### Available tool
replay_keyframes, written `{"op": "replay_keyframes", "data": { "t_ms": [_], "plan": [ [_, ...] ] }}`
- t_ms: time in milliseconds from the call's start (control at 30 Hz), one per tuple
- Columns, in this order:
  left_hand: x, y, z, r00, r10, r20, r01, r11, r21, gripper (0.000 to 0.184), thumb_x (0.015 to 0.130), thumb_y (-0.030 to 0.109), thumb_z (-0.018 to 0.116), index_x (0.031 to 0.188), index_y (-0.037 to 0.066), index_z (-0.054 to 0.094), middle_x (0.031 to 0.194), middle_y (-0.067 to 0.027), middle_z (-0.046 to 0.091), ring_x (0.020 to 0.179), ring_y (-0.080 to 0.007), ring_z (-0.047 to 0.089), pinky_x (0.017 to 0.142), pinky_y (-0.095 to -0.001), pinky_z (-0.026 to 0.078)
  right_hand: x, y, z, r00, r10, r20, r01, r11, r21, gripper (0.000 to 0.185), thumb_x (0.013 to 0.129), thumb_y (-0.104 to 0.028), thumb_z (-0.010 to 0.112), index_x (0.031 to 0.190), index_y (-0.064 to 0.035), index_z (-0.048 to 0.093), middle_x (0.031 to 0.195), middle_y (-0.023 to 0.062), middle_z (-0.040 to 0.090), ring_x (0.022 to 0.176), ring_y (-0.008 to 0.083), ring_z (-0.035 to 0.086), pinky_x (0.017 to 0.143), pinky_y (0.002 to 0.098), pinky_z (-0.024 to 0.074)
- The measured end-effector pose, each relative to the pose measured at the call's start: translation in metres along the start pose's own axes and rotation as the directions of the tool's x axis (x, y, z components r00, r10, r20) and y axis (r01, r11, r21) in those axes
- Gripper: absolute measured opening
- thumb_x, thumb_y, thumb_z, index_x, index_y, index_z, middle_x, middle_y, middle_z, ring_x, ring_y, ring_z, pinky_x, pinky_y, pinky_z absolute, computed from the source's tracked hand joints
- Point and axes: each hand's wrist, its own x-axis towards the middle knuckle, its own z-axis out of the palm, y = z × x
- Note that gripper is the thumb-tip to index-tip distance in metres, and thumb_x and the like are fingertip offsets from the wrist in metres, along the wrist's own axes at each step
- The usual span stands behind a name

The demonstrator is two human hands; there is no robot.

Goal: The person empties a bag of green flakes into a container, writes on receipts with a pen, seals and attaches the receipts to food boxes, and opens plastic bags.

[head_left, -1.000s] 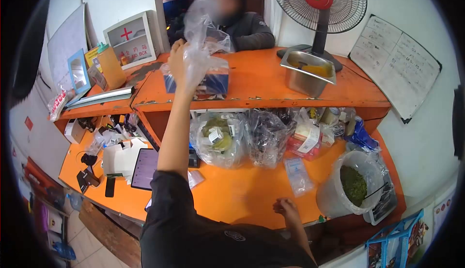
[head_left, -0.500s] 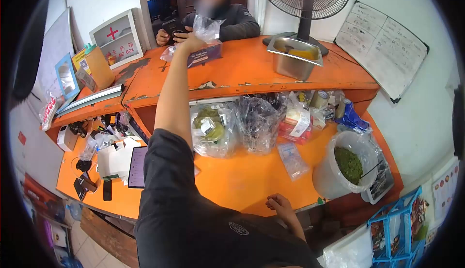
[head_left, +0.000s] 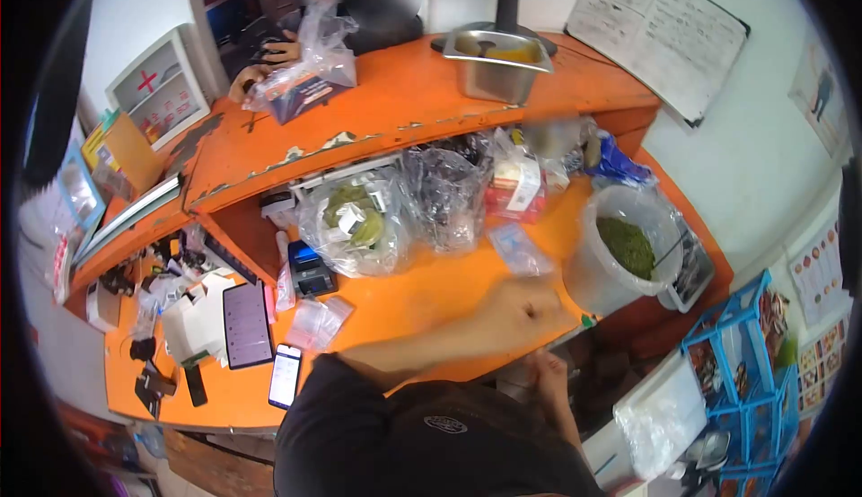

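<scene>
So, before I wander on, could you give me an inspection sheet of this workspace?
Surface: orange worktop; raised orange shelf, edge paint chipped.
Job's things: translucent plastic-lined bucket holding chopped green matter; flat clear plastic packet beside it.
Clutter: white open cardboard box, dark-framed rectangular tablet, small black phone.
Grip: left hand blurred above the worktop near the bucket, hold unclear; right hand at the worktop's near edge, nothing seen in it.
Cables: thin dark cable beside the black-stemmed fan.
Surroundings: white rectangular whiteboard, blue plastic rack, another person's dark sleeve at the opening.
</scene>
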Motion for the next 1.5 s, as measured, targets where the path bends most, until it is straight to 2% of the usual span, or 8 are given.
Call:
{"op": "replay_keyframes", "data": {
  "t_ms": [100, 267, 467, 667, 867, 1033, 1167, 1500],
  "plan": [
    [-0.002, -0.065, 0.100, 0.768, 0.622, 0.149, -0.633, 0.773, 0.034, 0.024, 0.084, 0.027, 0.063, 0.089, 0.004, 0.066, 0.092, -0.0158, 0.065, 0.106, -0.0353, 0.057, 0.112, -0.0476, 0.024, -0.005, 0.009, 0.002, 0.920, -0.390, 0.030, 0.272, 0.693, 0.667, 0.059, 0.095, -0.045, 0.042, 0.138, -0.0042, 0.037, 0.132, 0.0148, 0.046, 0.123, 0.0232, 0.043, 0.101, 0.0369, 0.0350],
    [-0.003, -0.211, 0.165, 0.928, 0.105, 0.356, -0.175, 0.970, 0.170, 0.062, 0.090, 0.037, 0.049, 0.137, -0.001, 0.036, 0.141, -0.0234, 0.035, 0.137, -0.0366, 0.025, 0.115, -0.0427, 0.016, -0.033, 0.024, -0.041, 0.904, -0.426, -0.014, 0.150, 0.287, 0.946, 0.076, 0.095, -0.060, 0.029, 0.146, -0.0043, 0.023, 0.146, 0.0151, 0.032, 0.135, 0.0318, 0.030, 0.112, 0.0394, 0.0235],
    [-0.033, -0.148, 0.199, 0.956, -0.265, 0.124, 0.275, 0.666, -0.694, 0.063, 0.102, 0.041, 0.029, 0.147, -0.001, 0.019, 0.153, -0.0150, 0.018, 0.143, -0.0252, 0.013, 0.116, -0.0366, 0.012, -0.028, 0.029, -0.013, 0.773, -0.568, -0.282, 0.362, 0.760, -0.540, 0.054, 0.103, -0.033, 0.025, 0.148, -0.0032, 0.019, 0.154, 0.0137, 0.020, 0.142, 0.0257, 0.017, 0.116, 0.0373, 0.0128],
    [-0.027, -0.153, 0.192, 0.857, 0.317, 0.406, -0.396, 0.909, 0.128, 0.075, 0.089, 0.043, 0.052, 0.144, -0.001, 0.026, 0.151, -0.0215, 0.022, 0.141, -0.0360, 0.017, 0.113, -0.0476, 0.012, -0.054, 0.015, -0.041, 0.963, -0.197, -0.186, 0.258, 0.453, 0.853, 0.068, 0.097, -0.055, 0.031, 0.140, -0.0025, 0.033, 0.133, 0.0137, 0.047, 0.121, 0.0247, 0.046, 0.103, 0.0384, 0.0355],
    [-0.030, -0.188, 0.239, 0.971, 0.079, 0.225, -0.169, 0.895, 0.413, 0.051, 0.091, 0.032, 0.053, 0.132, 0.004, 0.047, 0.146, -0.0229, 0.031, 0.137, -0.0419, 0.023, 0.112, -0.0530, 0.014, -0.156, -0.002, -0.107, 0.819, -0.272, -0.505, 0.491, 0.788, 0.371, 0.043, 0.095, -0.028, 0.054, 0.129, -0.0025, 0.046, 0.112, 0.0135, 0.062, 0.106, 0.0186, 0.058, 0.095, 0.0314, 0.0441],
    [-0.041, -0.157, 0.325, 0.930, 0.167, 0.328, -0.250, 0.941, 0.229, 0.042, 0.086, 0.024, 0.062, 0.123, 0.005, 0.054, 0.142, -0.0200, 0.037, 0.133, -0.0392, 0.030, 0.109, -0.0476, 0.024, -0.290, 0.045, -0.198, 0.235, -0.197, -0.952, 0.104, 0.979, -0.177, 0.030, 0.093, -0.019, 0.054, 0.074, 0.0006, 0.066, 0.069, 0.0070, 0.063, 0.057, 0.0134, 0.057, 0.056, 0.0292, 0.0452],
    [-0.053, -0.101, 0.409, 0.699, 0.415, 0.583, -0.484, 0.874, -0.042, 0.035, 0.076, 0.018, 0.070, 0.108, 0.005, 0.063, 0.127, -0.0164, 0.052, 0.126, -0.0368, 0.040, 0.107, -0.0457, 0.030, -0.415, 0.084, -0.263, -0.173, -0.213, -0.961, 0.149, 0.959, -0.240, 0.031, 0.095, -0.025, 0.053, 0.092, 0.0024, 0.067, 0.090, 0.0083, 0.068, 0.088, 0.0142, 0.059, 0.084, 0.0276, 0.0426],
    [-0.094, -0.062, 0.536, 0.280, 0.372, 0.885, -0.718, 0.693, -0.064, 0.092, 0.062, 0.039, 0.080, 0.139, 0.011, 0.040, 0.146, -0.0149, 0.030, 0.138, -0.0336, 0.022, 0.113, -0.0533, 0.015, -0.436, 0.134, -0.329, -0.022, -0.198, -0.980, -0.007, 0.980, -0.198, 0.024, 0.088, -0.018, 0.061, 0.104, -0.0001, 0.063, 0.097, 0.0116, 0.066, 0.094, 0.0204, 0.062, 0.082, 0.0313, 0.0471]
  ]
}}
